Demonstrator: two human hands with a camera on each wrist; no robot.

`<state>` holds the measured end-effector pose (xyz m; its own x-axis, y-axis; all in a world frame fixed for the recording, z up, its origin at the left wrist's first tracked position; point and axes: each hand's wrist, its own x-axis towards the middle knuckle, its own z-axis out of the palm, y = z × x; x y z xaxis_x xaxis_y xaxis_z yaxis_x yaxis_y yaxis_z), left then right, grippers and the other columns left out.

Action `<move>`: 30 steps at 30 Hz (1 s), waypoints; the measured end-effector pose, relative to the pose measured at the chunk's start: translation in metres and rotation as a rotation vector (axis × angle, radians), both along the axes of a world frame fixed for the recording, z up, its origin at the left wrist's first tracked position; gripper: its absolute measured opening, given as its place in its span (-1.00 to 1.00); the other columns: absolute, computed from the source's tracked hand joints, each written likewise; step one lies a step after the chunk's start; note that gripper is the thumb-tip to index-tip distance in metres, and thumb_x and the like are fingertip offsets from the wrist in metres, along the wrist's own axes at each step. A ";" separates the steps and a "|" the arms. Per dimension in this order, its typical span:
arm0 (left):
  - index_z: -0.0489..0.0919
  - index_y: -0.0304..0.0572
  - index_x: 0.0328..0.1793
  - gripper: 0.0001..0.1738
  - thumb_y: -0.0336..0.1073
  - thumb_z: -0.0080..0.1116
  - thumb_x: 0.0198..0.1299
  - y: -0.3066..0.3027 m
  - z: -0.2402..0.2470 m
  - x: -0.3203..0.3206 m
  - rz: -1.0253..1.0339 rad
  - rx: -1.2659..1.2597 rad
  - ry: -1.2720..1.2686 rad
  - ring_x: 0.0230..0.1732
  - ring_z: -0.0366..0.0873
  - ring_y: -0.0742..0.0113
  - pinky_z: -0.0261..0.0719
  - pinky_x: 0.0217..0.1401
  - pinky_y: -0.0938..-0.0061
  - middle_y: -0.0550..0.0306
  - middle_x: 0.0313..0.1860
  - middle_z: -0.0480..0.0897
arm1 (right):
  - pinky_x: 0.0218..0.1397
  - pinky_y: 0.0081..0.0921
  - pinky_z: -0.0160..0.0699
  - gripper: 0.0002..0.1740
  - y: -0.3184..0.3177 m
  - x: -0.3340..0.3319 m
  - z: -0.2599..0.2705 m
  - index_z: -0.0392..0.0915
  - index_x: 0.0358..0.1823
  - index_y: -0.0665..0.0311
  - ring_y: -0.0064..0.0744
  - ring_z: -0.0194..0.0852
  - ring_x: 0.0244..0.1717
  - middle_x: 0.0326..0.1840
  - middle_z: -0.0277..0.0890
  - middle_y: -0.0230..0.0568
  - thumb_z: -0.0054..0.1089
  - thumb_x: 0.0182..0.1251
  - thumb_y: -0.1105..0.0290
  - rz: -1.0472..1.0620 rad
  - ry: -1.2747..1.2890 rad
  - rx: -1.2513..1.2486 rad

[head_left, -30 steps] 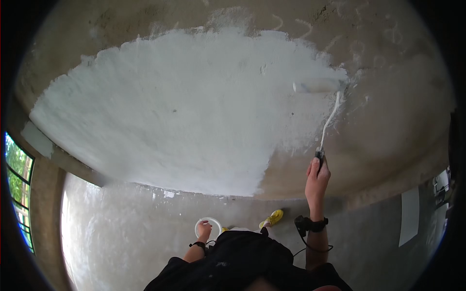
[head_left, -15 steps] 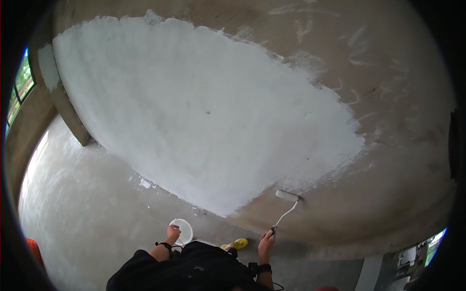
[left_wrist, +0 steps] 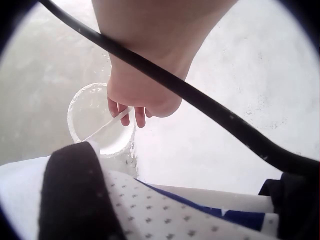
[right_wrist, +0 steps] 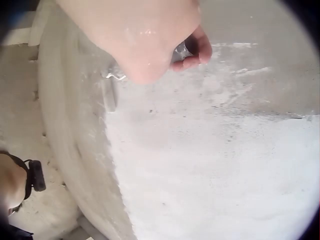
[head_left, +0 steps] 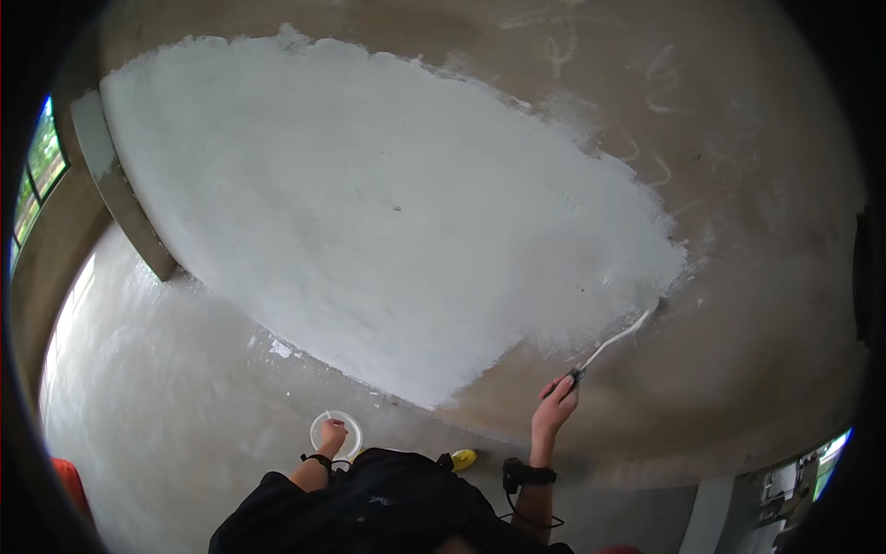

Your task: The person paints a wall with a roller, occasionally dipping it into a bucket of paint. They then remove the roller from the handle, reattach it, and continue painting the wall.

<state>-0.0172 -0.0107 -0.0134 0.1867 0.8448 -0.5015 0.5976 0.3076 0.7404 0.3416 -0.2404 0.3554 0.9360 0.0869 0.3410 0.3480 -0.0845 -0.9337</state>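
In the head view my right hand (head_left: 556,406) grips the dark handle (head_left: 574,377) of a paint roller. Its bent, white-coated rod (head_left: 620,337) reaches up to the right edge of a large white painted patch (head_left: 369,203) on a brown-grey wall. The roller's cover blends into the white there. Low at the left, my left hand (head_left: 334,436) holds the handle of a white bucket (head_left: 315,434). The left wrist view shows curled fingers (left_wrist: 125,119) at the thin white bucket handle (left_wrist: 102,126), over the bucket's round rim (left_wrist: 73,107).
Bare wall (head_left: 738,323) with faint chalk-like marks surrounds the patch. A ledge (head_left: 138,226) and a window (head_left: 41,166) lie left. White splashes (head_left: 281,349) mark the grey floor (head_left: 203,369). A yellow shoe (head_left: 464,459) stands near the wall's foot; a black cable (left_wrist: 165,80) crosses the left wrist.
The roller first came down from the patch's right side to bare wall below it, then went up and right to the patch's edge. The head view has turned. The left hand still holds the bucket.
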 end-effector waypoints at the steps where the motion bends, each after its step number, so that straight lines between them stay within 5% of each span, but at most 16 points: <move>1: 0.65 -0.26 -0.17 -0.81 -0.38 0.07 0.18 -0.004 0.001 -0.003 0.040 0.009 0.001 -0.52 0.63 0.32 0.55 -0.46 0.44 0.00 -0.50 0.70 | -0.62 -0.56 0.17 -0.60 -0.002 0.000 -0.039 0.29 -0.36 0.24 -0.55 0.23 -0.65 -0.60 0.23 -0.39 -0.26 0.57 0.11 -0.002 0.022 -0.017; 4: 0.66 -0.26 -0.19 -0.82 -0.41 0.06 0.17 -0.015 0.007 -0.011 0.137 0.036 -0.009 -0.51 0.64 0.32 0.57 -0.45 0.44 0.00 -0.51 0.69 | -0.61 -0.54 0.26 -0.62 -0.021 -0.019 -0.151 0.29 -0.32 0.24 -0.52 0.29 -0.64 -0.59 0.27 -0.36 -0.30 0.58 0.11 0.096 0.247 -0.063; 7: 0.67 -0.24 -0.26 -0.86 -0.40 0.10 0.16 -0.025 0.003 -0.020 0.312 -0.006 -0.046 -0.44 0.71 0.19 0.61 -0.32 0.36 -0.03 -0.53 0.69 | -0.62 -0.53 0.32 -0.62 -0.051 -0.017 -0.200 0.30 -0.29 0.25 -0.50 0.32 -0.62 -0.58 0.31 -0.32 -0.31 0.58 0.10 0.227 0.359 -0.094; 10: 0.67 -0.25 -0.25 -0.85 -0.41 0.09 0.15 -0.025 -0.012 -0.026 0.378 0.018 -0.074 -0.43 0.72 0.19 0.61 -0.33 0.38 -0.05 -0.53 0.69 | -0.59 -0.51 0.35 -0.60 -0.060 -0.003 -0.187 0.31 -0.27 0.26 -0.48 0.35 -0.60 -0.56 0.34 -0.29 -0.31 0.58 0.09 0.292 0.348 -0.170; 14: 0.68 -0.29 -0.24 -0.82 -0.42 0.07 0.15 -0.026 -0.036 -0.033 0.438 -0.027 -0.092 -0.43 0.71 0.18 0.62 -0.32 0.36 -0.07 -0.51 0.70 | -0.47 -0.50 0.36 -0.55 -0.038 -0.003 -0.031 0.33 -0.29 0.29 -0.46 0.36 -0.57 -0.54 0.35 -0.28 -0.28 0.58 0.04 0.275 0.198 -0.094; 18: 0.60 -0.36 -0.12 -0.77 -0.44 -0.03 0.19 -0.026 -0.015 -0.037 0.338 -0.120 -0.085 -0.53 0.60 0.30 0.53 -0.52 0.45 -0.05 -0.47 0.68 | -0.45 -0.48 0.36 -0.51 -0.022 -0.015 0.023 0.35 -0.31 0.28 -0.46 0.36 -0.55 -0.53 0.34 -0.29 -0.26 0.57 -0.01 0.231 0.148 -0.030; 21: 0.60 -0.36 -0.11 -0.77 -0.44 -0.02 0.17 -0.017 -0.025 -0.043 0.259 -0.069 -0.078 -0.55 0.58 0.32 0.50 -0.54 0.44 -0.04 -0.47 0.68 | -0.43 -0.52 0.25 -0.57 -0.017 -0.029 -0.006 0.37 -0.33 0.26 -0.49 0.34 -0.55 -0.54 0.35 -0.32 -0.24 0.57 0.06 0.268 0.222 -0.039; 27: 0.60 -0.34 -0.12 -0.77 -0.44 -0.01 0.17 -0.008 -0.027 -0.053 0.177 -0.072 -0.071 -0.58 0.56 0.33 0.50 -0.53 0.45 -0.04 -0.48 0.68 | -0.42 -0.48 0.50 -0.55 -0.028 -0.046 -0.155 0.38 -0.30 0.27 -0.47 0.43 -0.51 -0.52 0.40 -0.29 -0.26 0.56 0.03 0.281 0.453 -0.128; 30: 0.63 -0.31 -0.16 -0.81 -0.44 0.03 0.17 -0.005 -0.009 -0.053 0.213 -0.096 -0.085 -0.56 0.61 0.31 0.53 -0.50 0.45 -0.03 -0.51 0.69 | -0.41 -0.47 0.54 -0.51 -0.031 -0.047 -0.157 0.37 -0.28 0.27 -0.46 0.46 -0.47 -0.49 0.40 -0.28 -0.28 0.56 -0.02 0.320 0.516 -0.186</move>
